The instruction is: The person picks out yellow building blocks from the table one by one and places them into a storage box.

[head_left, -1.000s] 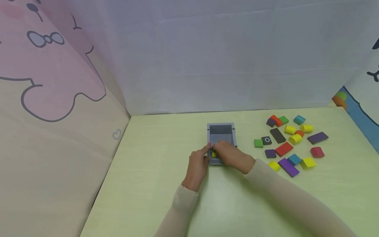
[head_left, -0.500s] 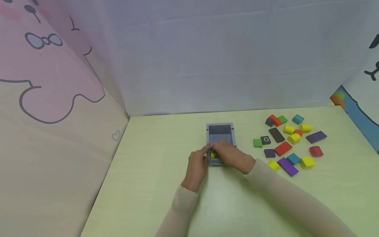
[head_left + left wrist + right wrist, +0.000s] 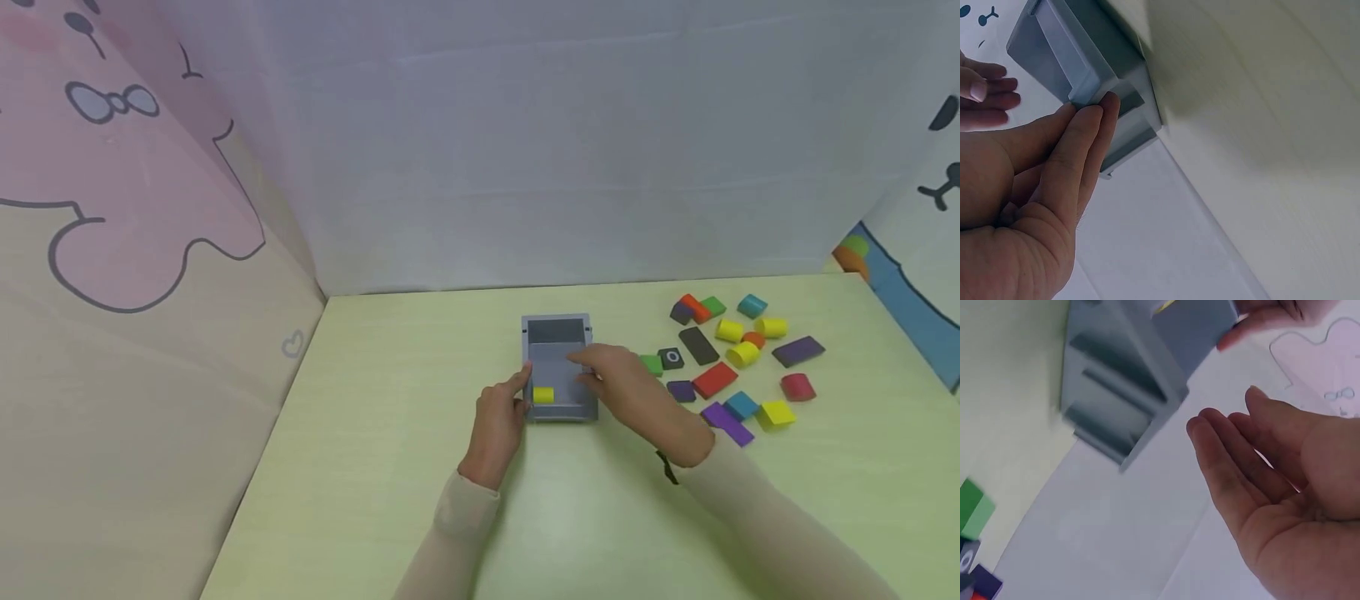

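A grey rectangular box (image 3: 557,354) with an open top stands on the table. Inside, near its front left corner, lies a yellow cylinder block (image 3: 543,395). My left hand (image 3: 495,425) pinches the box's left wall; the left wrist view has those fingertips (image 3: 1090,114) on the grey rim. Over the right side of the box hovers my right hand (image 3: 637,400), its fingers extended and slightly bent. Nothing shows between its thumb and fingers in the right wrist view, where the hand (image 3: 1279,469) is apart from the box wall (image 3: 1141,375).
Right of the box lie scattered colored blocks, among them a red rectangle (image 3: 715,380), a black rectangle (image 3: 698,345), a purple bar (image 3: 727,423) and a yellow block (image 3: 776,414). A white curtain (image 3: 570,167) hangs behind the table (image 3: 360,467).
My right hand has lifted out of the box and moved right, leaving the yellow cylinder block in full view inside. My left hand stays at the box's left wall.
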Action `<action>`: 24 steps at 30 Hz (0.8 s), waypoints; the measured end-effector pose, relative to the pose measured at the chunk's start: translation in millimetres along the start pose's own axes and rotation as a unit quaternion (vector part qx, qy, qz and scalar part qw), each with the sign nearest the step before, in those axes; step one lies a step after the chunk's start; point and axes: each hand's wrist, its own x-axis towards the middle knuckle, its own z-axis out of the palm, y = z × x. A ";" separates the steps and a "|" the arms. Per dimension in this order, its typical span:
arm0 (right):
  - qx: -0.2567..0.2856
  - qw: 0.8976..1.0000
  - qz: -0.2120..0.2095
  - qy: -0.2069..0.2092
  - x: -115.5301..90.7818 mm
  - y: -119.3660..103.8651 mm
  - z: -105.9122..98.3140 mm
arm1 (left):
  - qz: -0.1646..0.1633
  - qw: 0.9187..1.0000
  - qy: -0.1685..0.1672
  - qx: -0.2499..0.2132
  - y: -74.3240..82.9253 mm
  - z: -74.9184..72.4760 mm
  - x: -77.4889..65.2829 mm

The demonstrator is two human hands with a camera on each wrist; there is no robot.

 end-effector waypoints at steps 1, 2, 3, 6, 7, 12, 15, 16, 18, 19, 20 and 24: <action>-0.001 1.000 0.009 0.005 -2.5 2.5 -3.3 | 0.000 1.000 0.000 -0.001 -0.3 0.1 0.0; -0.002 1.000 0.018 0.008 -5.1 5.4 -6.4 | 0.000 1.000 0.001 -0.002 -0.6 0.4 -0.1; -0.001 1.000 0.027 0.011 -7.6 8.4 -9.3 | 0.000 1.000 0.001 -0.003 -0.9 0.6 -0.1; -0.005 0.999 0.046 0.015 -15.0 18.0 -16.1 | 0.000 1.000 0.000 -0.005 -2.2 1.7 -0.2; -0.008 0.999 0.049 0.016 -17.2 21.1 -17.6 | 0.000 1.000 0.000 -0.005 -2.5 2.1 -0.2; -0.017 0.998 0.058 0.021 -26.9 33.1 -22.7 | 0.005 1.000 0.004 -0.008 -3.3 2.7 0.9; -0.017 0.997 0.069 0.019 -32.6 37.8 -25.2 | 0.009 1.000 0.005 -0.010 -3.5 2.6 1.4; -0.017 0.997 0.075 0.018 -34.5 39.2 -26.1 | 0.010 1.000 0.004 -0.012 -3.4 2.5 1.4; -0.017 0.996 0.088 0.011 -37.8 42.2 -27.2 | 0.010 1.000 0.004 -0.012 -3.3 1.9 1.1; -0.017 0.996 0.091 0.007 -39.3 43.9 -27.5 | 0.008 1.000 0.004 -0.012 -3.0 1.6 0.8; -0.018 0.995 0.096 0.003 -41.0 45.4 -27.8 | 0.006 1.000 0.004 -0.013 -2.8 1.4 0.4; -0.024 0.995 0.100 -0.003 -48.8 52.7 -29.0 | -0.004 1.000 -0.003 -0.018 -2.8 2.0 -0.8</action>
